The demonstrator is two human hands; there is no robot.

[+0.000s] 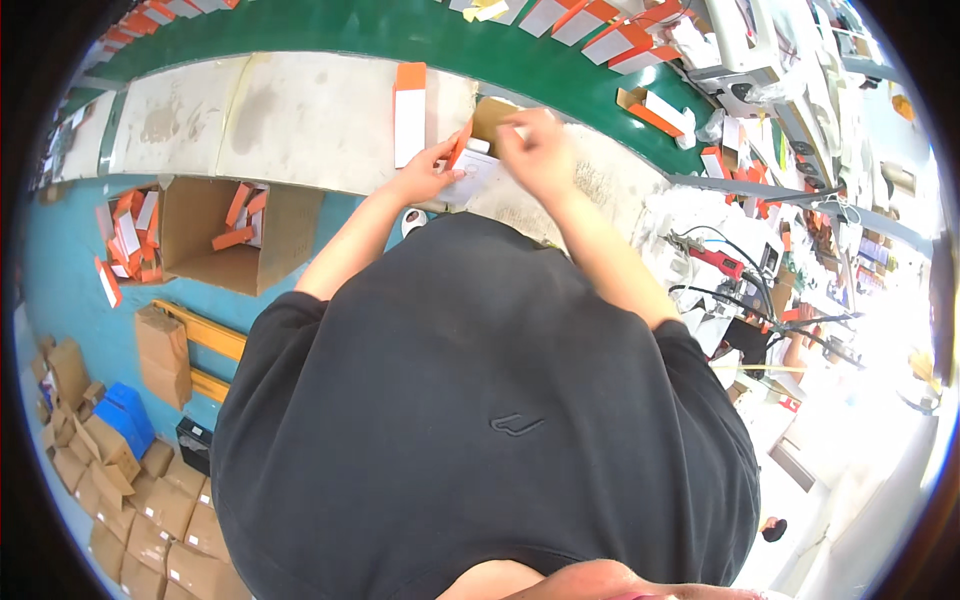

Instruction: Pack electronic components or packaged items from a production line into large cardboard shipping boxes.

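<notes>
My left hand (428, 176) is closed on a small orange-and-white carton (461, 143), its orange flap standing up beside the fingers. Below the flap lies a white printed face or sheet (474, 183); whether it belongs to the carton I cannot tell. Just right of it, my right hand (538, 152) hovers with bent fingers, smeared by motion. Anything in those fingers is hidden. A piece of brown cardboard (487, 117) shows behind the right hand. To the left of my left hand, another orange-and-white carton (409, 128) rests on the pale worktable (300, 120).
Several orange-and-white cartons line the green belt (400, 38) beyond the table. A brown cardboard box (190, 240) with more cartons stands at the left. Stacked brown cartons (170, 500) fill the lower left. A red tool with cables (715, 262) lies at the right.
</notes>
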